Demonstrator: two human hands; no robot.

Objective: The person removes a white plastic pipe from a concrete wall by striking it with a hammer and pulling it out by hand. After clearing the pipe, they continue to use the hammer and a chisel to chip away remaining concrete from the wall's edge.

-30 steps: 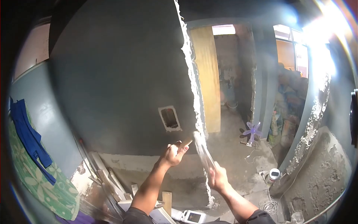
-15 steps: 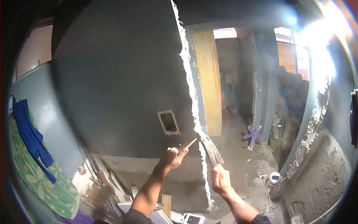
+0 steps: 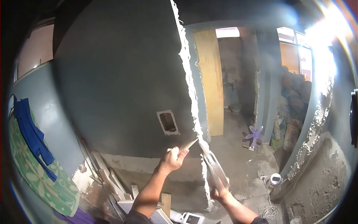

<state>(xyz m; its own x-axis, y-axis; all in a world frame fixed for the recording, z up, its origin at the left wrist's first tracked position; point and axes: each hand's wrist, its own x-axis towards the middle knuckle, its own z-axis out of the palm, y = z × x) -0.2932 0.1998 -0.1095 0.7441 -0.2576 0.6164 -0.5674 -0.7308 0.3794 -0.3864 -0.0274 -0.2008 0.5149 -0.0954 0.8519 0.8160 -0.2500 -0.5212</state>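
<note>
My left hand (image 3: 173, 158) is closed around a thin, pale, pointed tool (image 3: 191, 144). The tip of that tool touches or nearly touches the rough white wall edge (image 3: 194, 112). My right hand (image 3: 220, 191), lower and to the right, grips a long, flat, greyish tool (image 3: 215, 167), smeared by motion. This flat tool slants up toward the same edge, its upper end close to the left tool's tip. The exact kind of either tool cannot be made out. Left of the edge, the dark grey wall (image 3: 123, 86) has a rectangular recess (image 3: 168, 122) with a white border.
Wood pieces (image 3: 166, 203) and a white device (image 3: 192, 218) lie below. Right of the edge are a yellow panel (image 3: 210, 82), a purple fan (image 3: 255, 136), a white round device (image 3: 275, 179) and a coiled cable (image 3: 268, 211). Blue trousers (image 3: 31, 130) hang at left.
My right hand and the flat tool have moved down, and the tool is now blurred. My left hand stays nearly in place, its tool at the wall edge. The view has shifted slightly.
</note>
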